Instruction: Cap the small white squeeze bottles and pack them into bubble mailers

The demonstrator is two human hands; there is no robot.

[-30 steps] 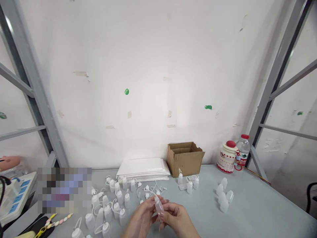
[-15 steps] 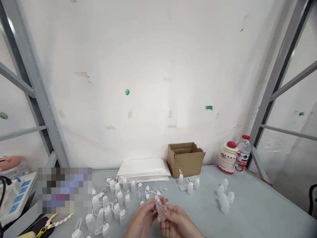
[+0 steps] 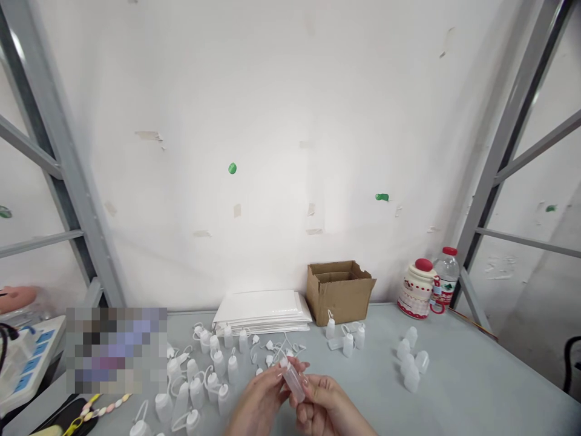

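A small translucent squeeze bottle (image 3: 294, 384) is held tilted between my two hands, its white cap end pointing up and to the left. My left hand (image 3: 263, 393) is closed around the cap end. Around the lower body are the fingers of my right hand (image 3: 324, 399), thumb pressed on its side. Just beyond my hands lie loose white caps with looped straps (image 3: 270, 346). To the left stand several capped bottles (image 3: 196, 392) of the same kind, a few lying down. On the right are several uncapped bottles (image 3: 411, 378) in a loose cluster.
A stack of white sheets (image 3: 263, 309) and an open cardboard box (image 3: 340, 293) stand against the wall, with several small bottles (image 3: 348, 344) before the box. Far right are a red-lidded jar (image 3: 416, 290) and a water bottle (image 3: 447, 275). A power strip (image 3: 34, 360) lies at left.
The bottle in my hands tilts slightly more to the left. Both hands stay closed on it in nearly the same place; the other things look unmoved.
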